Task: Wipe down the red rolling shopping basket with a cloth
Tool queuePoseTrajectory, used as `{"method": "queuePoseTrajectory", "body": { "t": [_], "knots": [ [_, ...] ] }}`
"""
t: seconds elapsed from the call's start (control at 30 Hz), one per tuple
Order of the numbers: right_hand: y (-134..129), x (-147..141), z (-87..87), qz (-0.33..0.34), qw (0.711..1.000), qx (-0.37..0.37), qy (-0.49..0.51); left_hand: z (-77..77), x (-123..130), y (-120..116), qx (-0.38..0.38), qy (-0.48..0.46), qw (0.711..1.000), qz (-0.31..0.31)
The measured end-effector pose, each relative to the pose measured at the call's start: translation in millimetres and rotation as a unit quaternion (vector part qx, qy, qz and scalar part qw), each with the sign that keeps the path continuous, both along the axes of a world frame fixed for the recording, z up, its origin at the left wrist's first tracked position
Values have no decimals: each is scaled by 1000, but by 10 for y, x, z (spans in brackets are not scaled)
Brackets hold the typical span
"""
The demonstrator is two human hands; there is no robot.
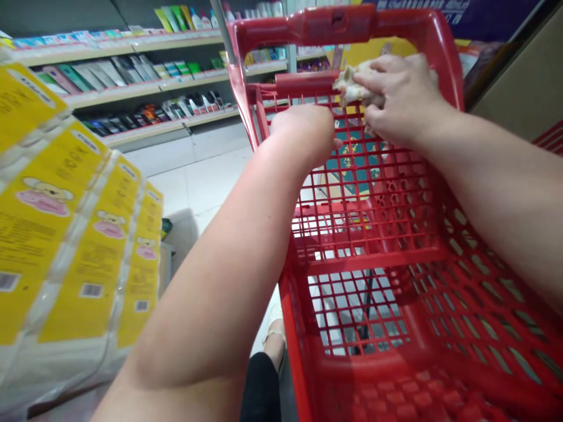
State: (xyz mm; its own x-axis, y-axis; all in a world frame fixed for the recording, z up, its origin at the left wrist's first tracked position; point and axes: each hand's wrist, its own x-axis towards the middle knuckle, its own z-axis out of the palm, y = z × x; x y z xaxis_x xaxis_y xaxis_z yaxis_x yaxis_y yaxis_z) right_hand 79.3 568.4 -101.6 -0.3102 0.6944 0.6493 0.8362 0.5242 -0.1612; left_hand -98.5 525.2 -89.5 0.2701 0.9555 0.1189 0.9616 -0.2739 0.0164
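A red plastic shopping cart (372, 255) with grid walls fills the middle and right. My right hand (402, 97) presses a crumpled, off-white cloth (352, 85) against the crossbar under the cart's handle (334, 26). The fingers are bent over the cloth and hide part of it. To its left, my left hand (305, 132) is closed at the upper edge of the grid panel, apparently gripping the cart. Most of its fingers are turned away from view; only a fingertip shows at the right side.
Yellow packs with koala pictures (74, 234) are stacked close on the left. Shelves (145, 94) of tubes and bottles stand behind. A cardboard box (519, 76) borders the cart at the right. My foot in a light shoe (275, 328) is beside the cart.
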Motion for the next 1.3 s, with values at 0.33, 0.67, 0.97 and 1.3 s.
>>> {"method": "queuePoseTrajectory", "body": {
  "t": [0.33,0.67,0.97,1.3],
  "knots": [
    [-48,18,24,-58,996,61,-23,10,11,-34,-10,3,1000,20],
    [84,153,-48,-11,999,-9,-49,9,2,-47,-25,-20,999,-3],
    [12,102,-110,39,999,10,-20,-115,-331,-182,-68,-26,993,-92],
    [-311,263,54,-40,998,25,30,-138,-227,-275,-27,-6,990,-140]
  ]
}}
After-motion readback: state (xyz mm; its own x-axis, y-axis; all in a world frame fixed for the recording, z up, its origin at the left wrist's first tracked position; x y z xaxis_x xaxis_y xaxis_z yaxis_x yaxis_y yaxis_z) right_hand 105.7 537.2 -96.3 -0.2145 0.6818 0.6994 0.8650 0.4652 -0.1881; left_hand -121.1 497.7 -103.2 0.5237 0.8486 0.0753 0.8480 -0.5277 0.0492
